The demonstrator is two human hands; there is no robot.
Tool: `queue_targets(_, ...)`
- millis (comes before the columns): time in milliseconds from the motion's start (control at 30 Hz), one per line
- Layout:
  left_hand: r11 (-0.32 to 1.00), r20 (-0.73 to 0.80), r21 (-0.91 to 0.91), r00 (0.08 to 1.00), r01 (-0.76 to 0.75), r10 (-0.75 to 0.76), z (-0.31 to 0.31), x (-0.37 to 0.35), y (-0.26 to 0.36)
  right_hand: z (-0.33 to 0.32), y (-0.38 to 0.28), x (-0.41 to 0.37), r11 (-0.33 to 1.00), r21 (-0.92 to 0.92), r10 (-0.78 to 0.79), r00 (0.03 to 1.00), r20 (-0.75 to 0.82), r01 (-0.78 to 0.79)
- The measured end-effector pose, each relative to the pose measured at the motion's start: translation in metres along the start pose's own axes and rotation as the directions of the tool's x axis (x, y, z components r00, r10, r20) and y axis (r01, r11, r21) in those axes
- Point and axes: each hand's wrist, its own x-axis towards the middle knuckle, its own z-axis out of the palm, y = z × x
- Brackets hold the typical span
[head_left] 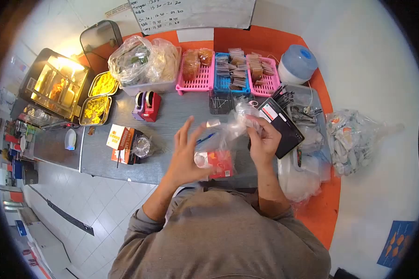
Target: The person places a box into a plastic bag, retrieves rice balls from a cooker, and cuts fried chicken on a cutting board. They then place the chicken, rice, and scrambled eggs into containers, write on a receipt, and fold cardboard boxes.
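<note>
My right hand (264,139) pinches the gathered top of a clear plastic bag (239,122) above the counter. The bag hangs down to the left, and a red and white box (219,163) shows in or behind its lower part; which of the two I cannot tell. My left hand (187,156) is raised at the bag's left side, its fingers spread and nothing held. A blue pen (205,138) lies between my hands. Just right of my right hand is a black tablet-like device (284,132) with a white and red label.
Tape dispensers (150,107) and orange boxes (119,138) stand at left, near yellow food trays (95,109) and a lit display case (59,86). Pink (198,84) and blue baskets (224,83) line the back. Plastic containers (293,179) stand at right beside a filled bag (351,139).
</note>
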Motion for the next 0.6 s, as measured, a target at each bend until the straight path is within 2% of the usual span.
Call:
queue_targets(33,0.72,0.139,0.679,0.988,-0.146,0.07,-0.012,-0.015,-0.001,0.004,-0.001,-0.005,1.0,-0.001,0.0,1.0,-0.006,0.0)
queue_targets(67,0.625,0.143,0.77,0.989,-0.134,0.035,-0.011,-0.032,-0.02,0.007,0.0,-0.01,0.99,-0.1,0.127,0.937,0.325,-0.1)
queue_targets(100,0.722,0.147,0.69,0.966,0.053,-0.212,-0.012,-0.046,-0.049,0.011,0.003,-0.017,0.961,-0.226,0.268,0.75,0.604,-0.16)
queue_targets(133,0.754,0.178,0.605,0.88,0.255,-0.441,-0.016,-0.056,-0.077,0.025,0.024,-0.029,0.907,-0.342,0.109,0.644,0.757,0.247)
queue_targets(167,0.754,0.181,0.608,0.882,0.247,-0.435,-0.023,-0.06,-0.097,0.038,0.045,-0.046,0.744,-0.578,0.313,0.588,0.746,0.337)
queue_targets(200,0.836,0.19,0.448,0.88,0.317,-0.436,-0.031,-0.064,-0.113,0.051,0.064,-0.062,0.512,-0.745,0.51,0.547,0.664,0.428)
queue_targets(233,0.884,0.198,0.269,0.876,0.382,-0.439,-0.037,-0.069,-0.12,0.066,0.08,-0.072,0.512,-0.747,0.511,0.548,0.662,0.424)
queue_targets(267,0.883,0.195,0.267,0.876,0.386,-0.441,-0.039,-0.07,-0.121,0.081,0.094,-0.08,0.557,-0.73,0.556,0.475,0.682,0.395)
queue_targets(300,0.916,0.186,0.209,0.906,0.342,-0.381,-0.039,-0.069,-0.119,0.093,0.106,-0.089,0.603,-0.711,0.594,0.392,0.703,0.362)
queue_targets(333,0.942,0.171,0.152,0.93,0.301,-0.325,-0.039,-0.072,-0.117,0.101,0.114,-0.095,0.61,-0.704,0.595,0.376,0.71,0.363)
queue_targets(367,0.936,0.159,0.151,0.927,0.317,-0.34,-0.037,-0.076,-0.12,0.11,0.124,-0.096,0.725,-0.659,0.552,0.405,0.729,0.199)
queue_targets(400,0.952,0.131,0.036,0.943,0.303,-0.306,-0.033,-0.077,-0.127,0.119,0.134,-0.098,0.813,-0.582,0.509,0.442,0.738,0.035)
queue_targets(433,0.959,0.095,-0.077,0.959,0.273,-0.266,-0.03,-0.076,-0.134,0.127,0.148,-0.1,0.818,-0.574,0.5,0.434,0.749,0.048)
queue_targets(500,0.956,0.05,-0.134,0.965,0.26,-0.256,-0.027,-0.083,-0.143,0.134,0.167,-0.106,0.906,-0.359,0.097,0.715,0.692,0.225)
queue_targets(533,0.95,0.021,-0.195,0.969,0.245,-0.245,-0.024,-0.089,-0.145,0.133,0.163,-0.106,0.906,-0.421,0.317,0.709,0.63,-0.031)
queue_targets(600,0.968,0.026,-0.168,0.982,0.187,-0.185,-0.02,-0.097,-0.146,0.133,0.181,-0.107,0.916,-0.395,0.32,0.72,0.615,-0.069)
